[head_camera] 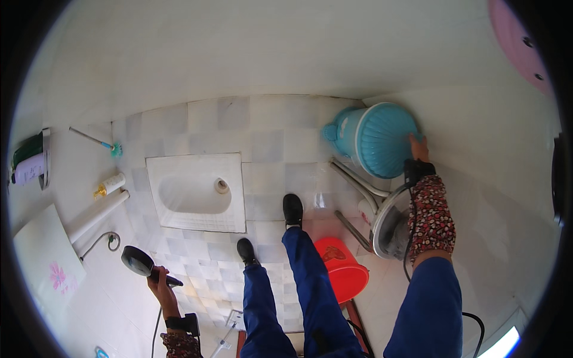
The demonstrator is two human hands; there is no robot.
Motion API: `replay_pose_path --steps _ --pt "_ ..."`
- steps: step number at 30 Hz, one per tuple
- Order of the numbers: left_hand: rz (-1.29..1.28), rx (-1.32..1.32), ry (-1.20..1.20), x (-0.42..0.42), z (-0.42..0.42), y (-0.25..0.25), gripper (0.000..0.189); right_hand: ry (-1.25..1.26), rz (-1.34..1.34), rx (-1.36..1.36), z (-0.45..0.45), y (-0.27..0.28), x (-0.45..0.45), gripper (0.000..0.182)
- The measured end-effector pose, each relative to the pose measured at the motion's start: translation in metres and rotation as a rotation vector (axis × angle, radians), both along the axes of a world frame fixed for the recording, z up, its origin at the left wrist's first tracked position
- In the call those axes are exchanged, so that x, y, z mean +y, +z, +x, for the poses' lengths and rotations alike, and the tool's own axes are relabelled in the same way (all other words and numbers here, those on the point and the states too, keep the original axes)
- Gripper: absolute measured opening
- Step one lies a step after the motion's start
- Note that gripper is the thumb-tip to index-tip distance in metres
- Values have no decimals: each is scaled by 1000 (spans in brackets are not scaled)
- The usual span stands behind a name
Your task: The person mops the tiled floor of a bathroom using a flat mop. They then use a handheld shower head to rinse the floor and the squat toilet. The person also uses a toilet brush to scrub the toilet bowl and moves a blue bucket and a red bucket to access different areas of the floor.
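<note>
My left hand (162,286) is closed around the handle of a black shower head (138,260), held at the lower left above the tiled floor. At the right, my right hand (419,148) touches the rim side of the ribbed lid of a blue plastic bucket (387,138); its fingertips rest on the lid edge, and whether they grip it cannot be told. The bucket stands against the wall corner. Below it, a metal-legged stool or stand (358,185) supports a round metal-rimmed basin (390,223), partly hidden by my right sleeve.
A white squat toilet (194,192) is set in the tiled floor. A red bucket (344,273) stands beside my right leg. At the left are a toilet brush (115,148), a pump bottle (112,184) and a white pipe (99,215). A pink basin (515,44) hangs at the upper right.
</note>
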State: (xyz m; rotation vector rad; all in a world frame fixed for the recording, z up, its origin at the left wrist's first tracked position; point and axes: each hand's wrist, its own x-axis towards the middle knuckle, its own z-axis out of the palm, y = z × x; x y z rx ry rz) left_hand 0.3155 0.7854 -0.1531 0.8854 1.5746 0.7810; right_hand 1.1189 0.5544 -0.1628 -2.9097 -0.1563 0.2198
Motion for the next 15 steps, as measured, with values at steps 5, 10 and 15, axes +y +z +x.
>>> replay_pose_path --steps 5,10,15 --pt "41 42 -131 -2 -30 4 10 2 284 191 -44 12 -13 97" --pt "56 22 -147 6 -4 31 10 198 152 244 -77 3 7 88" --pt "105 -22 -195 27 3 68 8 497 251 269 -116 -35 58 76"
